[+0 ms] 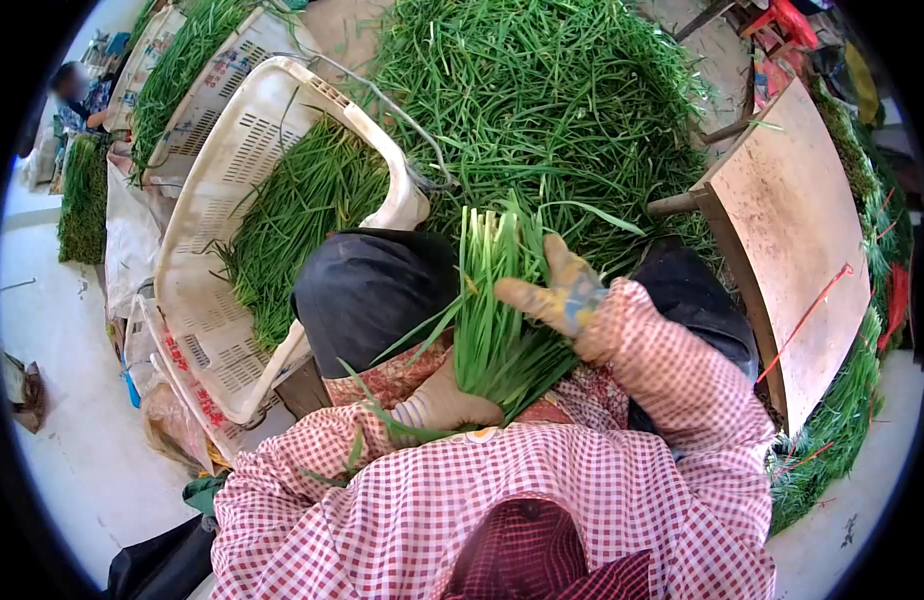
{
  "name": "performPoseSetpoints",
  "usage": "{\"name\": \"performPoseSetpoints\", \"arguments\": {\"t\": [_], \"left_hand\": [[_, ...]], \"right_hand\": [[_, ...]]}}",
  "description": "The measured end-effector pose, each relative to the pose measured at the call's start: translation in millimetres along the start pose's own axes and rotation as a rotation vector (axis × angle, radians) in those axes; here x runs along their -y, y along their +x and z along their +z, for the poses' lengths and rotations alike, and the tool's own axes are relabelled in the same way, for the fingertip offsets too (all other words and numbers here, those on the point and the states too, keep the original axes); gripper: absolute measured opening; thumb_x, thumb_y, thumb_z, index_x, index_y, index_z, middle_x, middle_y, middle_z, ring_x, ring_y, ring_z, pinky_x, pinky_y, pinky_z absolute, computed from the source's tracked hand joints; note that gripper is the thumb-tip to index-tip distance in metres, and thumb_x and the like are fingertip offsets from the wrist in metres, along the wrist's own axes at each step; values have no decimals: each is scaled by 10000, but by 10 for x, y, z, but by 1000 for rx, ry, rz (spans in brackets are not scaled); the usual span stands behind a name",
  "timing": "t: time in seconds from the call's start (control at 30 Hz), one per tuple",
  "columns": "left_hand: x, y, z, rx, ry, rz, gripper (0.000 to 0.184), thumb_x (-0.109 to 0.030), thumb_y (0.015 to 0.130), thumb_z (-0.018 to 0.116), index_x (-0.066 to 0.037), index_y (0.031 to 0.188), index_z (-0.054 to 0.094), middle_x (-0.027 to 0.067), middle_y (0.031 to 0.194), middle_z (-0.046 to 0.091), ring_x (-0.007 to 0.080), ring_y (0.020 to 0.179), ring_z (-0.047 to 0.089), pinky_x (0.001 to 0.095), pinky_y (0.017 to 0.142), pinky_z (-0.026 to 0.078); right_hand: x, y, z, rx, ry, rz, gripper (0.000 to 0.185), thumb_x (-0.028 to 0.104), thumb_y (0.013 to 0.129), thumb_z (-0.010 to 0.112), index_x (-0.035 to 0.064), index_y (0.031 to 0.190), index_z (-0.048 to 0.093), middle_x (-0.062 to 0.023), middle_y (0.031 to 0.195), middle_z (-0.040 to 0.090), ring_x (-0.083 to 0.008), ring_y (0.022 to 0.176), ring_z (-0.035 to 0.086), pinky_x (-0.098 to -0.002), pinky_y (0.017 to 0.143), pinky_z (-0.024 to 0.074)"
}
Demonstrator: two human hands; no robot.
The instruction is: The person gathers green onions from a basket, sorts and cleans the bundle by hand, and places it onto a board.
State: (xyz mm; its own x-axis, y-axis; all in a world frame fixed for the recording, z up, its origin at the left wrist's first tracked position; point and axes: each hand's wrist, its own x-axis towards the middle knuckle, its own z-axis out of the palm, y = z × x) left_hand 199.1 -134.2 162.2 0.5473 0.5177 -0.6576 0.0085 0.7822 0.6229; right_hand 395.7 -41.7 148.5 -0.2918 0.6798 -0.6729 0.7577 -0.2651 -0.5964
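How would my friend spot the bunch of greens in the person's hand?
Start at the huge green heap at the top middle, then come down between the two dark knees. There the left hand holds the bunch. Its leaves lie side by side with pale ends together, while the heap's are all tangled.

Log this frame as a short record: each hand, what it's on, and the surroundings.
left hand: gripping the leafy end of the bunch
right hand: open, fingers spread at the bunch's right side; contact unclear
bunch: long green leaves, pale ends pointing away from the person
crate: white, slotted, at left, holding loose greens
pile: loose greens ahead
board: wooden, at right
other person: far upper left
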Motion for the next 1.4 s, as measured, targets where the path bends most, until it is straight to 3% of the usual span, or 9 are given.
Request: {"name": "performPoseSetpoints", "arguments": {"t": [0.33, 0.5, 0.6, 0.7, 0.8, 0.9, 1.13, 1.27, 1.4], "left_hand": [[42, 59, 64, 31, -149, 117, 998, 157, 573, 677, -85, 1429, 223, 112, 1355, 462, 228, 1184, 479, 395, 1054, 352], [-141, 0, 140, 70, -183, 48, 866, 58, 555, 777, -56, 1329, 407, 64, 1196, 565, 177, 1123, 500, 346, 974, 415], [127, 77, 49, -25, 332, 380, 711, 13, 627, 668, -50, 1305, 463, 119, 1268, 555, 260, 1166, 485, 397, 1098, 277], [276, 162, -31, 74, -28, 339, 638, -12, 620, 676, -44, 1241, 530, 97, 1269, 560, 257, 1177, 475, 375, 1117, 238], [344, 320, -19, 110, 722, 547, 797, 16, 600, 794, -45, 1301, 420, 52, 1186, 572, 162, 1145, 483, 351, 996, 398], [247, 203, -17, 219, 205, 179, 786, -6, 615, 776, -32, 1321, 431, 61, 1276, 547, 180, 1180, 473, 347, 1046, 346], [186, 133, 15, 180, 294, 144, 617, -123, 734, 638, -90, 1322, 454, 82, 1300, 540, 249, 1234, 452, 373, 1130, 203], [104, 167, 69, 239, 942, 248, 539, -154, 776, 648, -92, 1285, 483, 79, 1230, 587, 280, 1154, 519, 382, 1031, 371], [5, -26, 88, 200, 349, 164, 808, -102, 631, 814, -26, 1335, 424, 93, 1268, 550, 198, 1153, 497, 344, 1032, 360]], "right_hand": [[-70, 77, -58, 26, -73, -62, 688, 364, 888, 551, -5, 1414, 306, -288, 1289, 477, -399, 1178, 492, -421, 993, 405], [-336, 677, -309, -298, -544, 81, 243, 163, 850, 591, 71, 1019, 442, -146, 875, 616, -303, 782, 637, -388, 666, 533], [-572, 865, -893, -294, -465, 132, 323, 98, 855, 556, 82, 1169, 481, -140, 900, 616, -288, 834, 627, -373, 712, 533], [-461, 721, -1203, -328, -624, -479, 311, 112, 839, 575, 80, 1145, 531, -135, 947, 630, -282, 889, 628, -388, 784, 518], [-82, 574, -814, -251, -709, -860, 359, 135, 802, 603, 82, 1151, 540, -142, 973, 633, -291, 924, 627, -404, 853, 512], [182, 265, -216, -62, -705, -1217, 411, 170, 753, 628, 81, 1145, 541, -134, 975, 637, -311, 911, 627, -424, 858, 516], [259, 327, 89, 106, -166, -690, 252, 85, 802, 555, 71, 1053, 534, -164, 891, 618, -346, 838, 616, -404, 706, 485], [191, 353, -18, -84, -317, -693, 203, 67, 864, 556, 80, 1063, 522, -129, 896, 613, -269, 816, 621, -341, 688, 502], [-847, 1109, -578, -483, 39, -562, 181, 106, 907, 556, 54, 1079, 539, -93, 938, 602, -210, 798, 594, -303, 658, 506]]}}
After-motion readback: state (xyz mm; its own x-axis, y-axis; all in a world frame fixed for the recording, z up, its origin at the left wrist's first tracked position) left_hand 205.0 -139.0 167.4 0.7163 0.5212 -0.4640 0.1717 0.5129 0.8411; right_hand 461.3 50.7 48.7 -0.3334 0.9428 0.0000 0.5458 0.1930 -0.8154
